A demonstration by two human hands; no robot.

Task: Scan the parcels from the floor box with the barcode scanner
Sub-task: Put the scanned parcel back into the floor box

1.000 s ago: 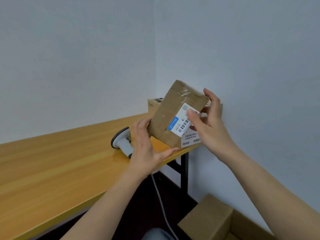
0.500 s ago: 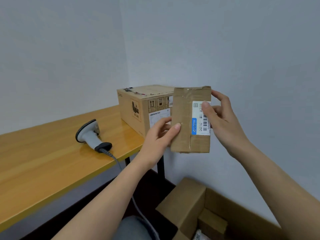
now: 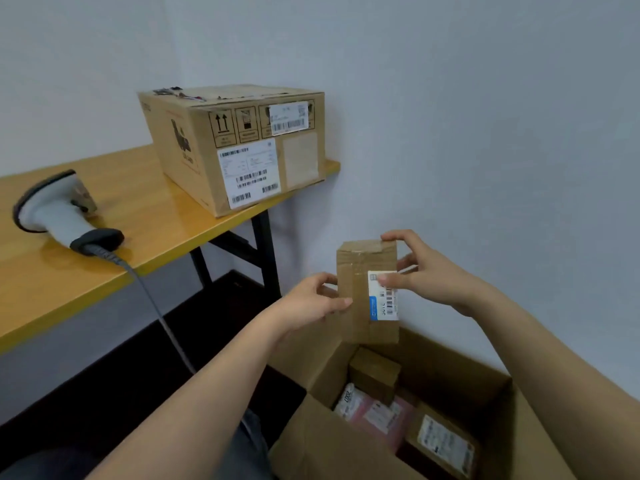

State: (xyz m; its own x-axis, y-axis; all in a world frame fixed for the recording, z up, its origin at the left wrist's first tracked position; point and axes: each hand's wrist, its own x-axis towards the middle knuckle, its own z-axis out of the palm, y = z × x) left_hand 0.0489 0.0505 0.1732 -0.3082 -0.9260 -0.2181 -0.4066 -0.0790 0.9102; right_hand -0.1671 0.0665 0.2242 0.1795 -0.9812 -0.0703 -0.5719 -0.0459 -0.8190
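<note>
A small brown cardboard parcel [image 3: 360, 292] with a white and blue barcode label stands upright in the air, just above the open floor box [image 3: 491, 386]. My left hand [image 3: 315, 303] pinches its left edge. My right hand [image 3: 419, 268] grips its right side, thumb on the label. The grey barcode scanner [image 3: 55, 213] lies on the yellow table [image 3: 145, 233] at the left, its cable hanging over the front edge. Neither hand touches the scanner. Inside the floor box lie several parcels: a small brown box [image 3: 375, 374], a pink bag [image 3: 377, 414] and a labelled carton [image 3: 443, 441].
A large cardboard carton [image 3: 207, 140] with barcode labels stands on the table's right end, against the wall. Black table legs [image 3: 266, 251] stand between the table and the floor box. The floor under the table is dark.
Both hands have carried the small parcel down and to the right, from beside the table to just above the open floor box. The view has turned down towards the box.
</note>
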